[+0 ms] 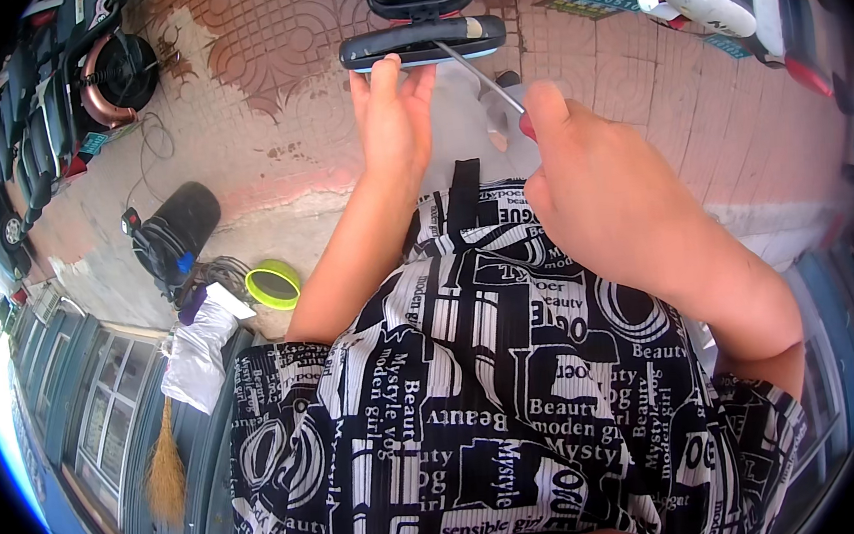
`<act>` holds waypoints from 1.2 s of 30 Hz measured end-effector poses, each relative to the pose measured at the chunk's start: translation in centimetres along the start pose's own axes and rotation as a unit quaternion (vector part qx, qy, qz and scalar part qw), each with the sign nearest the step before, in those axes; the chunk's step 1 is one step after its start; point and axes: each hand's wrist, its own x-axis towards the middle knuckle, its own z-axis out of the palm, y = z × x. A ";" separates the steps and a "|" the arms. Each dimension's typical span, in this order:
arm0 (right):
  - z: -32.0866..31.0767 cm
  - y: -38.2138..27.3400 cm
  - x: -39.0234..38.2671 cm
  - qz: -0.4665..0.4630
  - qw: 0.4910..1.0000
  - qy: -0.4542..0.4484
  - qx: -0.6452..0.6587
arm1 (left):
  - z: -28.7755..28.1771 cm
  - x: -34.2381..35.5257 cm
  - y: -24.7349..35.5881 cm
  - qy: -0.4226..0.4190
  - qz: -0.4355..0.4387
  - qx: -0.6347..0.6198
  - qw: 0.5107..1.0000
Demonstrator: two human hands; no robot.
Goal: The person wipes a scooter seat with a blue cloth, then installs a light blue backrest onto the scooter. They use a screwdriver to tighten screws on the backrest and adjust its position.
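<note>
The left hand [393, 119] reaches straight out from the body with the forearm extended, fingers stretched upward and laid against the lower edge of a dark mirror [422, 42] that sits crosswise on a stalk above the tiled pavement [274, 108], steadying it rather than closing round it. The right hand [591, 189] is raised nearer the body, elbow bent and wrist cocked, clenched around the handle of a screwdriver [480, 74] whose thin metal shaft slants up and left until its tip meets the mirror housing just right of the left fingertips.
</note>
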 end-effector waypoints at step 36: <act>0.0 -0.7 -0.5 0.009 0.999 -0.044 0.007 | 0.7 -1.2 0.5 0.056 -0.008 -0.039 0.998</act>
